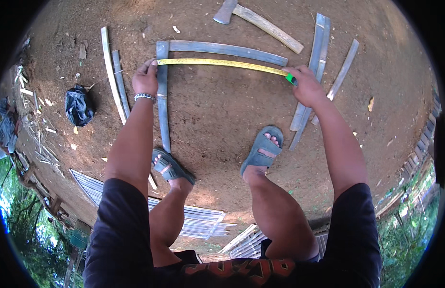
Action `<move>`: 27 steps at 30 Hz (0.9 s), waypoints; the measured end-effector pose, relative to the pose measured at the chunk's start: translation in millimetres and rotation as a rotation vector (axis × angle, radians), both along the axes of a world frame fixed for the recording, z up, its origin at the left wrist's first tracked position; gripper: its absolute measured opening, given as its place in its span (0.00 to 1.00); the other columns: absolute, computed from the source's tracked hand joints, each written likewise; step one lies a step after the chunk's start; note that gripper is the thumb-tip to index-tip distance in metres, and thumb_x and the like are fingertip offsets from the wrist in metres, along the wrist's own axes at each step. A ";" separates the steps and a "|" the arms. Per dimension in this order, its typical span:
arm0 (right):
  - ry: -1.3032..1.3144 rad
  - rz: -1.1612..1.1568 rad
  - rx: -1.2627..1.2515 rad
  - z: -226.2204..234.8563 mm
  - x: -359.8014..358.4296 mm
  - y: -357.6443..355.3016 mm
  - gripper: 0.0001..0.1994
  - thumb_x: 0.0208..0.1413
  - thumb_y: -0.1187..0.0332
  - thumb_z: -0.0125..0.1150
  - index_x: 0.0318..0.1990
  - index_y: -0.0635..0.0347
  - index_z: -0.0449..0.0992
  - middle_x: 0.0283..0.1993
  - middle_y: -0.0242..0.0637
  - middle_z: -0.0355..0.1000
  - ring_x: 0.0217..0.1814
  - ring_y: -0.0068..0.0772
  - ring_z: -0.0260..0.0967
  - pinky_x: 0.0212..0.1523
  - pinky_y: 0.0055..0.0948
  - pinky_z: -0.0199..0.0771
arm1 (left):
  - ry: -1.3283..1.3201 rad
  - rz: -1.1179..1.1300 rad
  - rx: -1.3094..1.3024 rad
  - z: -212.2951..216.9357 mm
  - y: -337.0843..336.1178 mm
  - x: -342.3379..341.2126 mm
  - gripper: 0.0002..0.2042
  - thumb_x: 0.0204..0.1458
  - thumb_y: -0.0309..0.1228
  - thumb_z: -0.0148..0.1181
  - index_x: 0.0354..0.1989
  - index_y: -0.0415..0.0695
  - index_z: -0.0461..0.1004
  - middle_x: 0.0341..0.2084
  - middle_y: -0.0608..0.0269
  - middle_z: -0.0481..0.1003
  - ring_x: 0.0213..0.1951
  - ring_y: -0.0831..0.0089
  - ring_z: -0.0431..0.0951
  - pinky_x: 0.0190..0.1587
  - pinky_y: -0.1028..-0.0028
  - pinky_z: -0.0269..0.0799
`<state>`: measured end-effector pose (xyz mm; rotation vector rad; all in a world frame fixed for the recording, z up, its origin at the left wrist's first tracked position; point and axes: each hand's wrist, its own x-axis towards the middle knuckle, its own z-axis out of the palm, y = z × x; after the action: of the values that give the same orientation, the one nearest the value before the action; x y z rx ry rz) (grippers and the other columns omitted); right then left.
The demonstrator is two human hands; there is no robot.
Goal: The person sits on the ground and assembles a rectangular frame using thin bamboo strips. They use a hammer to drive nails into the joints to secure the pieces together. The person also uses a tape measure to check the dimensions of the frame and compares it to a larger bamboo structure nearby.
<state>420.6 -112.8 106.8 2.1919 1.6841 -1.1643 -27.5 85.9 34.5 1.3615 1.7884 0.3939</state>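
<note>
The left fingers (pixel 149 66) show on my feed as pinched closed on the end of the yellow tape blade (pixel 222 63), and the right fingers (pixel 301 72) are curled closed around its green case (pixel 291 78). I see the blade stretched out between them, crossing the lengthwise strip (pixel 163 108) near its far end and running just on the near side of the crosswise strip (pixel 222 48). Those two strips meet at a corner on the brown ground (pixel 208 110). Beyond them I make out an axe (pixel 270 29); a black bag (pixel 79 105) sits off to the left.
</note>
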 end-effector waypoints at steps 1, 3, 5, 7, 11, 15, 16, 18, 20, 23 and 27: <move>-0.009 0.001 0.008 -1.0 1.4 5.0 0.33 0.51 0.80 0.58 0.67 0.42 0.70 0.61 0.45 0.67 0.66 0.51 0.64 0.67 0.41 0.67 | -0.032 0.052 0.013 -4.6 0.8 1.9 0.14 0.61 0.37 0.64 0.49 0.42 0.84 0.35 0.61 0.85 0.37 0.75 0.82 0.45 0.74 0.76; -0.013 -0.004 0.030 -6.0 -1.7 13.3 0.33 0.51 0.80 0.58 0.67 0.42 0.71 0.62 0.45 0.67 0.66 0.51 0.64 0.67 0.41 0.67 | 0.026 0.071 0.103 -12.1 14.2 0.5 0.14 0.61 0.37 0.64 0.49 0.42 0.84 0.38 0.60 0.85 0.40 0.74 0.83 0.48 0.73 0.76; -0.004 -0.013 0.057 -9.1 -5.6 21.9 0.33 0.51 0.81 0.57 0.67 0.43 0.71 0.61 0.45 0.67 0.66 0.51 0.65 0.67 0.41 0.67 | -0.015 0.063 0.180 -16.5 24.4 -6.8 0.13 0.60 0.36 0.64 0.48 0.43 0.85 0.41 0.56 0.85 0.43 0.71 0.84 0.50 0.72 0.76; -0.017 -0.026 0.064 -9.9 3.4 17.5 0.33 0.51 0.82 0.56 0.67 0.45 0.71 0.62 0.47 0.66 0.66 0.52 0.65 0.67 0.42 0.66 | -0.026 0.025 0.197 -12.0 26.4 13.3 0.12 0.60 0.36 0.65 0.47 0.43 0.85 0.41 0.55 0.85 0.44 0.71 0.84 0.51 0.72 0.76; -0.022 -0.012 0.035 -11.8 4.0 10.2 0.32 0.51 0.82 0.55 0.67 0.47 0.70 0.62 0.47 0.66 0.66 0.54 0.64 0.68 0.42 0.66 | 0.116 -0.082 0.262 -1.2 29.7 33.9 0.12 0.60 0.36 0.65 0.48 0.44 0.85 0.37 0.57 0.85 0.41 0.71 0.84 0.48 0.71 0.77; -0.030 0.016 0.077 -20.6 1.8 13.4 0.34 0.50 0.82 0.58 0.67 0.48 0.68 0.59 0.49 0.66 0.66 0.56 0.64 0.67 0.43 0.66 | 0.104 -0.016 0.403 -29.4 32.6 25.6 0.12 0.60 0.38 0.65 0.46 0.46 0.86 0.39 0.55 0.85 0.42 0.67 0.85 0.49 0.70 0.76; -0.028 0.022 0.070 -20.6 3.5 13.9 0.34 0.50 0.82 0.58 0.67 0.48 0.68 0.59 0.49 0.66 0.66 0.56 0.64 0.67 0.43 0.66 | 0.153 0.002 0.364 -30.4 31.2 27.8 0.12 0.60 0.37 0.64 0.45 0.46 0.86 0.39 0.54 0.85 0.42 0.66 0.85 0.50 0.70 0.76; -0.023 0.027 0.051 -17.9 6.4 12.7 0.33 0.51 0.82 0.58 0.67 0.47 0.68 0.59 0.49 0.65 0.66 0.56 0.64 0.67 0.43 0.66 | 0.166 0.005 0.330 -29.6 29.7 30.8 0.12 0.59 0.37 0.64 0.45 0.45 0.86 0.39 0.54 0.85 0.42 0.66 0.85 0.50 0.70 0.76; -0.045 0.003 0.030 -16.7 0.5 8.9 0.34 0.51 0.81 0.56 0.68 0.44 0.67 0.60 0.48 0.65 0.67 0.55 0.63 0.67 0.44 0.66 | 0.171 0.013 0.257 -25.1 30.7 30.6 0.12 0.59 0.39 0.65 0.45 0.46 0.86 0.39 0.54 0.85 0.41 0.66 0.85 0.49 0.69 0.76; -0.079 -0.006 0.053 -19.5 -3.4 4.4 0.34 0.53 0.80 0.54 0.68 0.41 0.67 0.61 0.47 0.65 0.67 0.55 0.63 0.67 0.44 0.66 | 0.129 0.048 0.186 -19.6 35.4 29.8 0.11 0.57 0.37 0.66 0.43 0.46 0.87 0.38 0.53 0.85 0.41 0.61 0.86 0.49 0.66 0.78; -0.094 -0.011 0.036 -23.1 2.5 0.6 0.33 0.54 0.79 0.53 0.69 0.40 0.66 0.61 0.46 0.65 0.68 0.54 0.63 0.67 0.45 0.66 | 0.167 0.009 0.222 -14.0 32.6 36.2 0.12 0.59 0.38 0.64 0.44 0.45 0.86 0.39 0.52 0.85 0.41 0.62 0.86 0.48 0.67 0.77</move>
<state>423.1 -112.3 83.7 2.2419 1.6697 -1.0246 8.7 118.5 20.4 1.5807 1.9323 0.5083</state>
